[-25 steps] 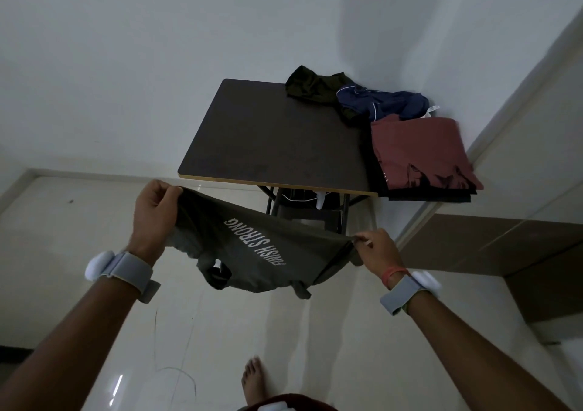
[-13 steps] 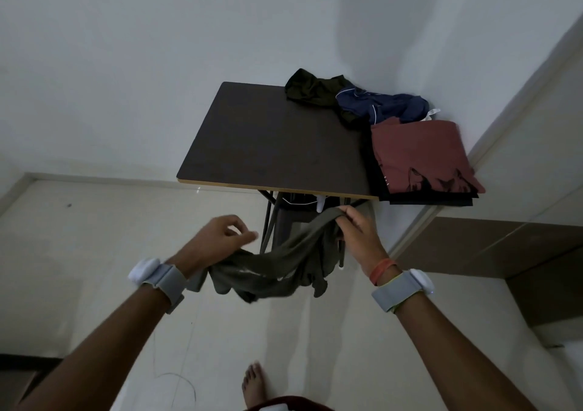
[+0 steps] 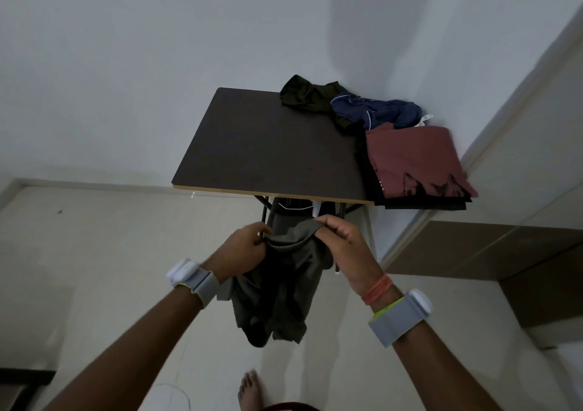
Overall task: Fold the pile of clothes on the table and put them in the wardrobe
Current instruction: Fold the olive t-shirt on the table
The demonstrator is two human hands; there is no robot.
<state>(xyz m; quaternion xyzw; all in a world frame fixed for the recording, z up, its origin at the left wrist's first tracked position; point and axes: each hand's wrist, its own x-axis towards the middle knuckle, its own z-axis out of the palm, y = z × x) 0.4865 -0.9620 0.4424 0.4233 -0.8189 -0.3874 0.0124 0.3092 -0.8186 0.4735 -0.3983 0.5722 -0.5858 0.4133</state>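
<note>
Both hands grip one olive shirt (image 3: 277,287) in the air before the table (image 3: 268,149): left hand (image 3: 244,249) and right hand (image 3: 344,243) pinch its top edge. On the table lie two loose garments (image 3: 347,104) and one folded stack (image 3: 416,164).

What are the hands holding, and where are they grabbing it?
Both the left hand and right hand pinch the top edge of a hanging olive-green cloth T-shirt.

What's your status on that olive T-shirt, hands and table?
Left hand and right hand both gripping the olive T-shirt, held in air short of the table. Folded stack right side; two garments unfolded behind. Tabletop centre bare.
</note>
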